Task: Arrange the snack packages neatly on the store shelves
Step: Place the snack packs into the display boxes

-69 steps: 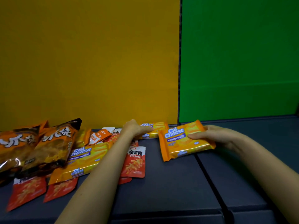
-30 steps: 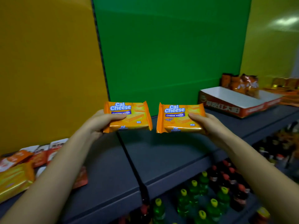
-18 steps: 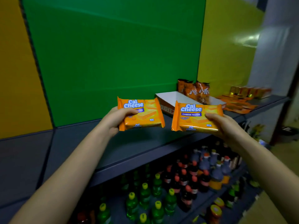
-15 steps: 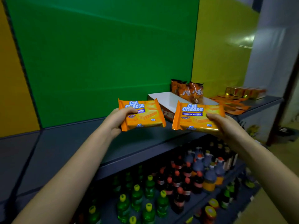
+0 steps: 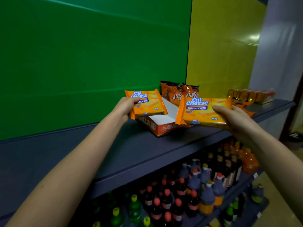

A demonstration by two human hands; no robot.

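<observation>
Left hand [image 5: 126, 106] pinches the near-left edge of the left wafer packet [image 5: 148, 104], thumb across the printed face and fingers hidden behind it. Right hand [image 5: 233, 119] holds the right wafer packet [image 5: 203, 112] by its right end, thumb on the face and fingers underneath. Both packets are held in the air, label towards the viewer, above an open cardboard tray [image 5: 164, 128] that sits on the grey shelf [image 5: 131, 149]. The left packet is over the tray's left wall, the right one over its front right corner. Orange chip bags [image 5: 177, 94] stand at the tray's far end, and its white floor in front of them shows bare. Bottles [image 5: 196, 185] fill the shelf below.

Step in hand, as judged: delivery of two packets to the tray, with neither set down yet. The next move likely calls for lowering each packet into the bare part of the tray, edges squared to its walls and labels facing one way, without knocking the chip bags over.
</observation>
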